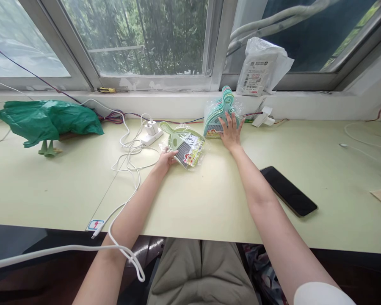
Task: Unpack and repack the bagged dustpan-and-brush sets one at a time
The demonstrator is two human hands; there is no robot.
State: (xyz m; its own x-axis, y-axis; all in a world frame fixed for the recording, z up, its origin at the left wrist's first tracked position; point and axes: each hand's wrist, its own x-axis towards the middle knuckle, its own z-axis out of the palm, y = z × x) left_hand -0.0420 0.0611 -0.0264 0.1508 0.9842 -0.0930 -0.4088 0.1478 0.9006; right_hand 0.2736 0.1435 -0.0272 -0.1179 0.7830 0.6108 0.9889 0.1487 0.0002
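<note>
A green mini dustpan and brush set [186,146] in clear wrap, with a printed card, is held at its lower left edge by my left hand [167,158]. It is tilted over the table, its handle pointing up and left. My right hand [231,131] rests with fingers spread on the front of a stack of similar wrapped dustpan sets [220,111]. That stack stands upright against the wall below the window, its teal and pink handles at the top.
White cables [133,163] and a power strip [152,134] lie left of my left hand. A black phone [288,190] is beside my right forearm. A green plastic bag [47,120] sits at far left. The sill holds a yellow cutter [106,90] and a white package [258,70].
</note>
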